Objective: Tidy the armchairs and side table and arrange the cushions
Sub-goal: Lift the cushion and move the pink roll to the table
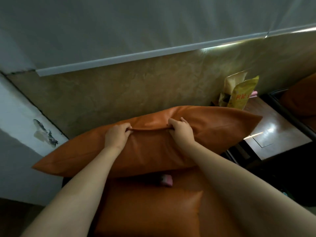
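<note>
A large orange leather back cushion [222, 127] is held up over the armchair, tilted, its long edge towards the wall. My left hand [117, 134] and my right hand [181, 129] each pinch a fold along its top middle. Below it lies the orange seat cushion [147, 214] of the armchair. A small pink and white object [165, 180] rests on the seat, half hidden under the raised cushion. To the right stands the dark wooden side table [273, 132].
Two yellow snack bags [239, 93] stand at the back of the side table against the beige patterned wall [136, 86]. Part of a second orange armchair [301, 100] shows at far right. A white wall corner with chipped paint [44, 134] is at left.
</note>
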Tool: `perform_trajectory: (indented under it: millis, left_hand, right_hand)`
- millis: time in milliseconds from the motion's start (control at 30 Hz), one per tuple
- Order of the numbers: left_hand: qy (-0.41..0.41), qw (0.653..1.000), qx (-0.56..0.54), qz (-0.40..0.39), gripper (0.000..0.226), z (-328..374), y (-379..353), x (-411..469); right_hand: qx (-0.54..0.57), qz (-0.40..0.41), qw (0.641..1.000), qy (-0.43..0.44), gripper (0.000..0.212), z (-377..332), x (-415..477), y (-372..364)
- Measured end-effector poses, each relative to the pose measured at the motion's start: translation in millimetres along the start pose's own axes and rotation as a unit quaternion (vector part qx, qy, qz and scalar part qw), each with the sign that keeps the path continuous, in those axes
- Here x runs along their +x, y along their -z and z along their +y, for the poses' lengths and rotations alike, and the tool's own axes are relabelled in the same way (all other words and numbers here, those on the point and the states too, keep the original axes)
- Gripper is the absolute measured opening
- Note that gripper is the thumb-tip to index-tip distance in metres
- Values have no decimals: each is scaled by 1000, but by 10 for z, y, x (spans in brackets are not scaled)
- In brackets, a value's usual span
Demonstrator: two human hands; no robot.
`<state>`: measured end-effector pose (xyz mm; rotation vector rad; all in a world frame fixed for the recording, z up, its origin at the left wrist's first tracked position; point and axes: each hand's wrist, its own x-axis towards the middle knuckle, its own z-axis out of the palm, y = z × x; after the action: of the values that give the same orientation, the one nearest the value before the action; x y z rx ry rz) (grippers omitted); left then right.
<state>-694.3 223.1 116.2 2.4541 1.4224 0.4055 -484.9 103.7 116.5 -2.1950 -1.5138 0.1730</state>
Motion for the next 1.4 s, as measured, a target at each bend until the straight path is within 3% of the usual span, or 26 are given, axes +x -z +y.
perform_trajectory:
  millis: [400,533,700,867,1133,1400]
  left_hand:
    - [56,995,-87,1,5,-267,-188,193]
    - [55,993,-101,-18,21,-275,-249,176]
    - [43,994,-93,-33,62,-246,-274,77]
    - [-44,998,3,-37,89,-71,-356,-56]
    - [-86,996,13,-35,91,160,-451,-366]
    - [-74,985,50,-148,99,280,-519,-729]
  right_hand:
    - [-2,-27,1000,9,23,-76,266,-171]
    - [-16,-44,999,24,22,-30,336,-251]
    - [-33,-58,996,51,24,34,369,-337]
    - [-33,-56,996,53,25,18,356,-323]
    - [30,-14,996,80,36,90,-104,-268]
    - [8,-32,997,67,53,90,-795,-197]
